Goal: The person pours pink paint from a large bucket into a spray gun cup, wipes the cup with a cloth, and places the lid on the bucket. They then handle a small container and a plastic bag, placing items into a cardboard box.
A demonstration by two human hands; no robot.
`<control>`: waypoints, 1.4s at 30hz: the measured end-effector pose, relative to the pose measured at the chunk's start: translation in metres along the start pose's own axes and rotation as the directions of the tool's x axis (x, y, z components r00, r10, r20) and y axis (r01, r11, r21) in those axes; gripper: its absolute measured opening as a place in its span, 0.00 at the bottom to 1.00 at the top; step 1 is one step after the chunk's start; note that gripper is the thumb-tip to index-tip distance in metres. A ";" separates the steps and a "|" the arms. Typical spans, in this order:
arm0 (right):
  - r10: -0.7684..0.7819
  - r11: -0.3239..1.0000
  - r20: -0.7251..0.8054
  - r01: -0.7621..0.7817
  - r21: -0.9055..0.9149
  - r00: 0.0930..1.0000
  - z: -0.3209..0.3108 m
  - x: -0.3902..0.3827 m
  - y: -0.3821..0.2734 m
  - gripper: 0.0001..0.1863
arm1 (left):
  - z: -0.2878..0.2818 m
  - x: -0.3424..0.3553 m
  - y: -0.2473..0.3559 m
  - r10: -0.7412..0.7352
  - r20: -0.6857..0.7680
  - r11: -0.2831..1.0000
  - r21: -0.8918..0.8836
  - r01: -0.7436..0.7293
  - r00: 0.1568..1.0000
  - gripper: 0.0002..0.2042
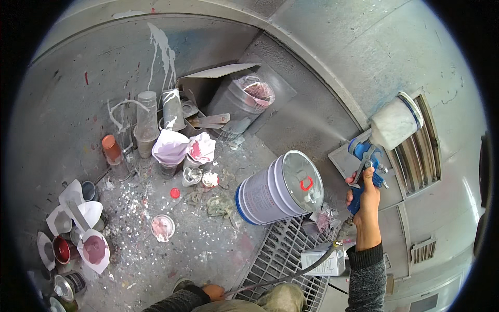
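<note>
My right hand [367, 203] grips a blue spray gun [368, 166] on the right side, with a white cup [391, 124] on top. A fine mist streams from its nozzle up and leftward. An air hose [322, 260] runs from the gun's handle down to the lower middle, where my left hand [212, 292] is closed on it. Left of the gun stands a lidded metal drum [267, 192] with a red ring on its top, tilted in the fisheye view.
A grate [270, 262] and rectangular tin [315, 262] lie below the drum. Paint-marked cups with paper filters [169, 148], a bucket [236, 109] and leaning boards [213, 73] stand by the back wall. Several more cups and cans [94, 248] crowd the left edge.
</note>
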State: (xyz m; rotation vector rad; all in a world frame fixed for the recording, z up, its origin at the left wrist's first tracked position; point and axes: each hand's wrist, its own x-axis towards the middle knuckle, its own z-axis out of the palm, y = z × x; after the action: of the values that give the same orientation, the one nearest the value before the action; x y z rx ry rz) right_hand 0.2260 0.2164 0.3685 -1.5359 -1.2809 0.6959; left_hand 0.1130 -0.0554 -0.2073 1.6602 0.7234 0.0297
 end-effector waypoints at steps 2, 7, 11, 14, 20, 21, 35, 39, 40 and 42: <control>-0.005 1.000 0.012 0.005 0.011 1.000 0.007 0.000 0.004 0.35 | 0.017 0.005 -0.012 0.015 0.141 0.999 0.036 -0.020 0.990 0.23; -0.035 0.997 0.029 0.033 0.076 0.999 0.021 0.002 0.016 0.34 | 0.033 -0.010 -0.029 0.150 -0.078 0.984 -0.083 -0.157 0.986 0.17; -0.066 0.996 0.046 0.062 0.069 0.997 0.035 0.009 0.033 0.32 | 0.017 -0.022 -0.010 0.066 0.022 0.997 0.030 -0.066 0.998 0.17; -0.159 0.983 0.074 0.151 0.105 0.984 0.049 0.012 0.046 0.31 | -0.003 -0.035 0.011 -0.018 0.079 0.966 0.258 -0.003 0.997 0.20; -0.324 0.937 0.107 0.302 0.177 0.940 0.100 0.001 0.081 0.27 | -0.061 -0.102 0.050 -0.065 -0.791 0.983 0.055 0.176 0.608 0.21; -0.408 0.896 0.136 0.366 0.253 0.903 0.116 -0.002 0.090 0.27 | -0.080 -0.115 0.050 -0.052 -0.915 0.978 0.034 0.204 0.400 0.26; -0.368 0.924 0.771 0.107 0.368 0.520 0.410 -0.101 0.112 0.23 | -0.192 -0.172 0.001 -0.317 -0.947 0.790 -0.232 0.568 0.054 0.61; -0.351 0.919 0.764 0.045 0.391 0.541 0.445 -0.104 0.114 0.25 | -0.192 -0.171 -0.013 -0.237 -0.971 0.782 -0.167 0.600 0.039 0.57; -0.331 0.932 0.769 0.063 0.356 0.548 0.451 -0.104 0.117 0.27 | -0.190 -0.171 -0.014 -0.194 -0.980 0.760 -0.123 0.638 0.044 0.57; -0.412 0.904 0.720 0.154 0.399 0.558 0.460 -0.101 0.124 0.30 | -0.190 -0.171 -0.017 -0.185 -0.981 0.749 -0.106 0.654 0.054 0.57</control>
State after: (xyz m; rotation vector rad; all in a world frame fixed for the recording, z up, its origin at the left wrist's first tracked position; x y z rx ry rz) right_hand -0.1590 0.2713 0.0753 -0.6955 -1.9218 1.3737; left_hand -0.1083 0.0328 -0.1141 1.5325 2.4183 0.6234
